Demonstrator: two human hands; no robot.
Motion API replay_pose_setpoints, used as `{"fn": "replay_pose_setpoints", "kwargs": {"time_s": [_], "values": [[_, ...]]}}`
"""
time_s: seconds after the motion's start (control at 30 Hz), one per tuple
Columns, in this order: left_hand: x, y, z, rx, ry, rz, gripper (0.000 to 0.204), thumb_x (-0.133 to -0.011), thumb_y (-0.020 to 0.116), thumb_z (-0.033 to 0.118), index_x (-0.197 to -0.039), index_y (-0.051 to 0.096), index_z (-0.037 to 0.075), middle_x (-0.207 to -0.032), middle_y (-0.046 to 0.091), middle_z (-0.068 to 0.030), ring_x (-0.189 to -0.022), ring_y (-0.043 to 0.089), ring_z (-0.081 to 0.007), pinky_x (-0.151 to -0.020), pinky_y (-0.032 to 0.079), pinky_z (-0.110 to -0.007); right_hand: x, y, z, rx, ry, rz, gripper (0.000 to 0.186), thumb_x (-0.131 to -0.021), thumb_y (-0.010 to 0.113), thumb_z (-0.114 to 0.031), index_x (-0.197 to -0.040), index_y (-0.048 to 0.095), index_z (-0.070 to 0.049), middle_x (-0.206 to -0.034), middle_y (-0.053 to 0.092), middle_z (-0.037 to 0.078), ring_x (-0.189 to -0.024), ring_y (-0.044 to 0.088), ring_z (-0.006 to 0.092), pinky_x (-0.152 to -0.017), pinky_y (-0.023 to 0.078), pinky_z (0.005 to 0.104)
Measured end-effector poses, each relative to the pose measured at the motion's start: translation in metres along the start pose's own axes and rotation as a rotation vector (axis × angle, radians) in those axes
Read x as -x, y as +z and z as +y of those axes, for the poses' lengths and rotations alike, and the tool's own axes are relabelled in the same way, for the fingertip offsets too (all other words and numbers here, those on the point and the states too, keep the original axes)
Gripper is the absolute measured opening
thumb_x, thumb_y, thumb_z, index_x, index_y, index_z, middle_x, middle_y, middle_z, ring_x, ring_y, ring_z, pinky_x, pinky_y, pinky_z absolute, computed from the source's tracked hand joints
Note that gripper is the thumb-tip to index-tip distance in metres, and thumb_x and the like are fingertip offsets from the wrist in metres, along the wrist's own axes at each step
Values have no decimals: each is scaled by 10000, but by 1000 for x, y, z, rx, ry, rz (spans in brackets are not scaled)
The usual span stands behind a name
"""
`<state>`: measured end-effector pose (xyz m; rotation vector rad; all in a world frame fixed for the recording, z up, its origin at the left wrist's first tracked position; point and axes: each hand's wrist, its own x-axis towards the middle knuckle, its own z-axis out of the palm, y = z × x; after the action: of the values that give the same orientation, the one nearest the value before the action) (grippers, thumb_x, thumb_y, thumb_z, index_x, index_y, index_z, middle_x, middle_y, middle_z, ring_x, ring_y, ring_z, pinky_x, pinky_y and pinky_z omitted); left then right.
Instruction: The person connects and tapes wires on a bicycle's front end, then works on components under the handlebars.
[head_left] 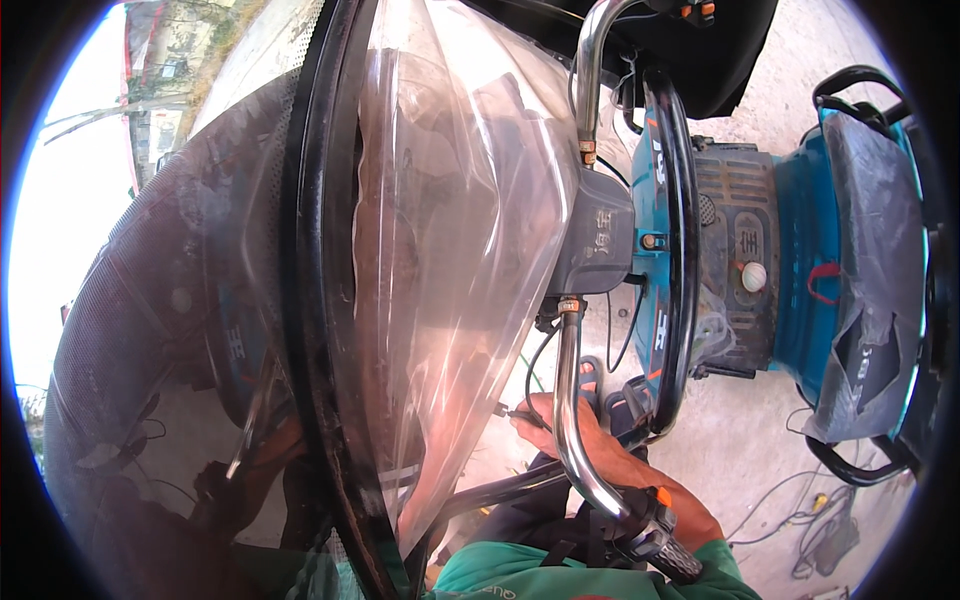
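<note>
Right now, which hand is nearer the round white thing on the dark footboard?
Right. The right hand is left of and below the round white thing in the picture, beside the chrome handlebar. The left arm shows blurred farther left through clear plastic; its hand is unclear.

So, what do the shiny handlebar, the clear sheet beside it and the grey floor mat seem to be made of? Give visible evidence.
Handlebar: polished metal, possibly chromed steel; bright, mirror-like highlights follow its bends.
Clear sheet: thin, glossy plastic film; see-through, with creases and streaks of glare.
Floor mat: perhaps moulded rubber or plastic; its dull, patterned surface fits either.
</note>
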<state>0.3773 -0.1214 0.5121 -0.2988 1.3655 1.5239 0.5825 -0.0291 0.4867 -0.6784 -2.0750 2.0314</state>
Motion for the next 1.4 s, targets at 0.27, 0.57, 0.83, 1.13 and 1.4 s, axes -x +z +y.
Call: {"fn": "replay_pose_setpoints", "kwargs": {"time_s": [0.27, 0.57, 0.83, 1.13, 1.4], "values": [[6, 7, -8, -3, 2, -9, 261, -1000, 537, 293, -927, 590, 48, -744, 592, -86, -442, 392, -107, -435, 317, -264, 1, 8, 9, -54, -10, 19, 278, -939, 669, -304, -884, 670, -32, -715, 638, 141, -672, 630, 291, -615, 489, 410], [3, 7, -11, 6, -5, -8, 262, -1000, 540, 294, -914, 590, 51, -739, 592, -87, -428, 379, -101, -425, 305, -259, -1, -3, -1, -269, 142, -153, 295, -952, 637, -328, -866, 660, -47, -749, 648, 150, -710, 642, 340, -671, 489, 424], [-9, 5, -11, 14, -9, 5, 264, -1000, 543, 295, -902, 589, 54, -735, 592, -87, -415, 367, -96, -417, 295, -255, 0, -1, 3, -262, 79, -105, 246, -939, 640, -295, -894, 679, -56, -770, 657, 142, -730, 649, 321, -690, 498, 406], [-17, 4, -11, 3, -4, 12, 266, -1000, 546, 296, -889, 589, 57, -731, 592, -88, -400, 353, -90, -407, 283, -250, -1, -4, 2, -111, 106, -159, 334, -950, 697, -352, -1010, 700, -24, -640, 531, 43, -611, 513, 125, -555, 422, 336], [-25, -8, -20, -7, 10, 22, 250, -997, 554, 293, -880, 586, 74, -707, 588, -75, -379, 322, -76, -394, 257, -239, 0, 10, 16, 82, 38, -99, 261, -909, 691, -261, -899, 684, 0, -657, 592, 145, -613, 611, 283, -594, 473, 423]]}}
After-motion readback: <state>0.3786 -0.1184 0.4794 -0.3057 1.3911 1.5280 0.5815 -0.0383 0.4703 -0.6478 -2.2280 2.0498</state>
